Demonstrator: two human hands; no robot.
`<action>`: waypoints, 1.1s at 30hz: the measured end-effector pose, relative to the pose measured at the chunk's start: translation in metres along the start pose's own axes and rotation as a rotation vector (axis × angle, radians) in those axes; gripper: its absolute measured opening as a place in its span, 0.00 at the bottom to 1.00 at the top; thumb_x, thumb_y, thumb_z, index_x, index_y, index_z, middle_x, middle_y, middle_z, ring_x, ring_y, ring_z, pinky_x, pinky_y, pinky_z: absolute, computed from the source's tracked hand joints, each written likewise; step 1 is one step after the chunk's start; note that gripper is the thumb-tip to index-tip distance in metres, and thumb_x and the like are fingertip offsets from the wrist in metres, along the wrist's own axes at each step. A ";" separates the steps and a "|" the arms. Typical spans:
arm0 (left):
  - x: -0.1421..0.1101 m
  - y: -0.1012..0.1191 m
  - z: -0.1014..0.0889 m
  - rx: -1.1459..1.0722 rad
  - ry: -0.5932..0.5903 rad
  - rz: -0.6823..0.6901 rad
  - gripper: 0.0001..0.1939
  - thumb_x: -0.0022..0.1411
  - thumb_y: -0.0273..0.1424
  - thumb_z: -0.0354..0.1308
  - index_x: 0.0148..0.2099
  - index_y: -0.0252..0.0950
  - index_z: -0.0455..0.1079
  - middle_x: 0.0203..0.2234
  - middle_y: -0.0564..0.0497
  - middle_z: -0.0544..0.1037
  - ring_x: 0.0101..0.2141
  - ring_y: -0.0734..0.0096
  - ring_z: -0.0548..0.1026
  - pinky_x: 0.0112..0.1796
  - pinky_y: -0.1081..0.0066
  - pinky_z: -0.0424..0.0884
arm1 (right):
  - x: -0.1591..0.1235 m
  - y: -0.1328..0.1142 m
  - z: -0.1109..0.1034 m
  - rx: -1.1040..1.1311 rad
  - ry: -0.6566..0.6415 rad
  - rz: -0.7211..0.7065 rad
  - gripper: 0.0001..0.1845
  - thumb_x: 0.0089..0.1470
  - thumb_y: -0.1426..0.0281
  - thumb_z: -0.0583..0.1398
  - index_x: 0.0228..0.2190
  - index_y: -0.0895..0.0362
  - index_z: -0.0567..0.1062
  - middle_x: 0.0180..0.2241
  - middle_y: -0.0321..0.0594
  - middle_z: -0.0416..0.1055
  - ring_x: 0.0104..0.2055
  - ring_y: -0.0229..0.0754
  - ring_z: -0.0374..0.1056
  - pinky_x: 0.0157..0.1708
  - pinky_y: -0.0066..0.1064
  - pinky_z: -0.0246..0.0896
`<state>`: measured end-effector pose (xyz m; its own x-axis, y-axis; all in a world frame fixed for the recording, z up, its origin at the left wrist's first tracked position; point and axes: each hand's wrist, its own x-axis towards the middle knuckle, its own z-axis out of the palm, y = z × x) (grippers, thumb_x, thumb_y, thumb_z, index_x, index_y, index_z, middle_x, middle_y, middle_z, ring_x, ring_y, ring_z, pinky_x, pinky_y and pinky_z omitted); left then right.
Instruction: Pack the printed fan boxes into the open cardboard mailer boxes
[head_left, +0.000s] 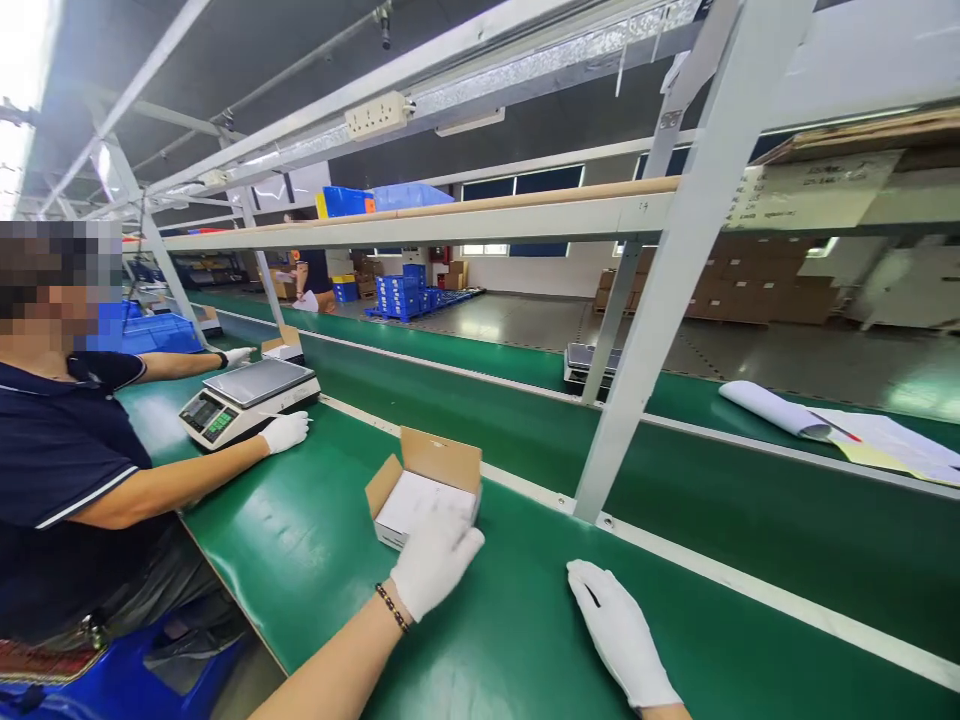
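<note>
Box [424, 492]: small cardboard, flaps open, white insert inside, near bench's [525, 640] near edge. Left hand [435, 560] gloved, fingers curled loosely over box's front corner, touching. Right hand [619, 630] flat on bench, open, holding nothing.

A factory packing line: long green conveyor belts [525, 440] cross the frame, stacked cardboard cartons [757, 285] at right, blue crates [401, 295] at centre.
</note>
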<state>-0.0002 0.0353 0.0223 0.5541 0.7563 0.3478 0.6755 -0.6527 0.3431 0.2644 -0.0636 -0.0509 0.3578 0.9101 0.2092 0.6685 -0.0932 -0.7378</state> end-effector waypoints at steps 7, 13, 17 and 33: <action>0.030 0.084 0.038 0.083 -0.197 0.674 0.22 0.68 0.48 0.48 0.50 0.38 0.72 0.50 0.43 0.73 0.51 0.49 0.68 0.53 0.51 0.66 | -0.001 0.012 -0.004 0.447 0.373 0.193 0.34 0.51 0.46 0.52 0.49 0.55 0.76 0.54 0.45 0.73 0.57 0.54 0.67 0.59 0.49 0.61; 0.044 0.094 0.065 0.053 -0.200 0.713 0.22 0.71 0.46 0.42 0.52 0.41 0.71 0.52 0.45 0.73 0.52 0.53 0.67 0.55 0.51 0.63 | -0.013 0.011 -0.013 0.439 0.462 0.123 0.36 0.54 0.44 0.52 0.53 0.55 0.73 0.58 0.44 0.68 0.62 0.53 0.61 0.63 0.48 0.54; 0.046 0.098 0.061 -0.032 -0.226 0.653 0.20 0.73 0.38 0.40 0.54 0.40 0.70 0.48 0.46 0.75 0.49 0.60 0.70 0.53 0.55 0.65 | -0.020 0.006 -0.006 0.281 0.263 0.064 0.35 0.55 0.45 0.52 0.54 0.52 0.73 0.65 0.41 0.57 0.67 0.53 0.53 0.65 0.46 0.51; 0.035 0.086 0.058 -0.179 -0.112 0.580 0.22 0.74 0.34 0.35 0.57 0.38 0.67 0.56 0.46 0.71 0.60 0.61 0.64 0.62 0.54 0.57 | -0.019 -0.007 -0.012 0.644 0.263 0.130 0.39 0.59 0.42 0.45 0.62 0.51 0.62 0.66 0.39 0.56 0.69 0.46 0.48 0.68 0.47 0.37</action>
<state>0.1054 0.0082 0.0128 0.8609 0.2701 0.4312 0.1625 -0.9491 0.2699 0.2606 -0.0853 -0.0422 0.6087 0.7722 0.1822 0.1200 0.1374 -0.9832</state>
